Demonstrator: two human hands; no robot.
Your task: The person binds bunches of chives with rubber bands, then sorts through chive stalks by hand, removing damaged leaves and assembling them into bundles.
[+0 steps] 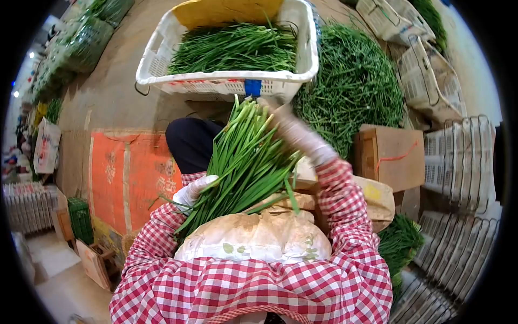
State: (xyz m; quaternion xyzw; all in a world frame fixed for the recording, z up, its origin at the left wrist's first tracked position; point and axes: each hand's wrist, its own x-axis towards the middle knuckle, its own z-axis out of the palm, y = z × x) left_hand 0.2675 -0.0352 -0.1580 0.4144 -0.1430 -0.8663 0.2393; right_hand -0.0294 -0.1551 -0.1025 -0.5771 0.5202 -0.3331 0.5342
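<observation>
A thick bunch of garlic chives point(245, 143) lies across my lap, its pale stem ends pointing away from me towards the crate. My left hand point(194, 191), in a whitish glove, is closed around the leafy lower left side of the bunch. At the stem ends, my right hand point(280, 116) is smeared by motion, so its fingers cannot be made out. Just beyond it stands a white plastic crate point(226, 80) with more chives point(234, 48) laid inside. A stained whitish cloth point(253, 237) covers my lap under the leaves.
Right of the crate rises a big heap of loose greens point(353, 81). A cardboard box point(396, 156) and stacked white crates point(458, 162) stand further right. Flattened orange cardboard point(135, 178) covers the floor at left. Bagged greens point(75, 48) sit at the far left.
</observation>
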